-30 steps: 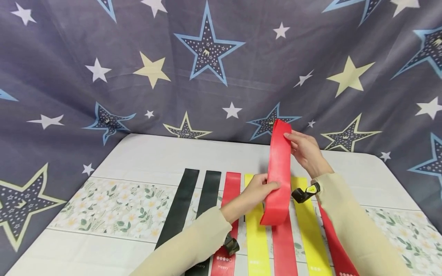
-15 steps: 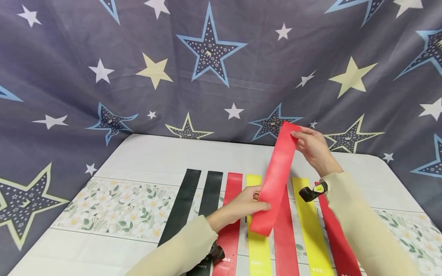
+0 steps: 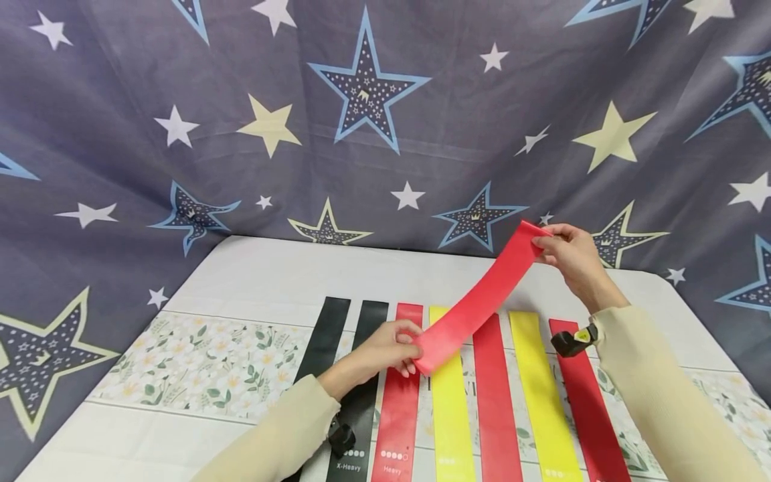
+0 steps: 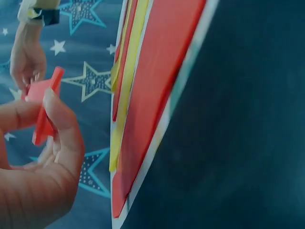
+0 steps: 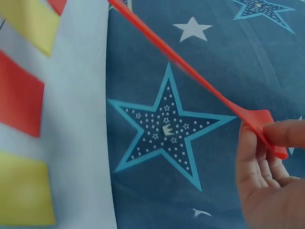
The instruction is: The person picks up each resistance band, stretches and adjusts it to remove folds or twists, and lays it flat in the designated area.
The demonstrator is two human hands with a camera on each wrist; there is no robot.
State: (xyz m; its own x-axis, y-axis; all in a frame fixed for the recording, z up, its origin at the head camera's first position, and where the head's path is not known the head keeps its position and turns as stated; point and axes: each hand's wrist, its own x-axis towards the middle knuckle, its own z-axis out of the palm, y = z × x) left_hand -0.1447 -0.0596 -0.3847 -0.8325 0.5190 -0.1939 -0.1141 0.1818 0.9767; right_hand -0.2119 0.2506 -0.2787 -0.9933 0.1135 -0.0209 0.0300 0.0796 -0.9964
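A red resistance band [image 3: 476, 304] hangs slantwise above the table, stretched between my two hands. At its lower end my left hand [image 3: 385, 348] pinches it between thumb and fingers; the left wrist view shows that end of the band [image 4: 45, 114] in the grip. Higher up, my right hand [image 3: 572, 258] pinches the other end, and in the right wrist view the band [image 5: 190, 69] appears edge-on, running to the thumb and fingers. Beneath it lie a red band [image 3: 496, 402], a yellow band [image 3: 452, 408] and another red band [image 3: 397, 415] marked "Heavy".
Black bands [image 3: 355, 428] lie at the left of the row, one marked "X-Heavy". A yellow band [image 3: 545, 395] and a red band [image 3: 590, 402] lie at the right. The white table [image 3: 289, 268] has a floral strip [image 3: 199, 361]. A star-patterned cloth [image 3: 211, 80] hangs behind.
The held red band has gone from nearly upright to slanting and drawn out. My left hand has moved left and slightly down, my right hand to the right.
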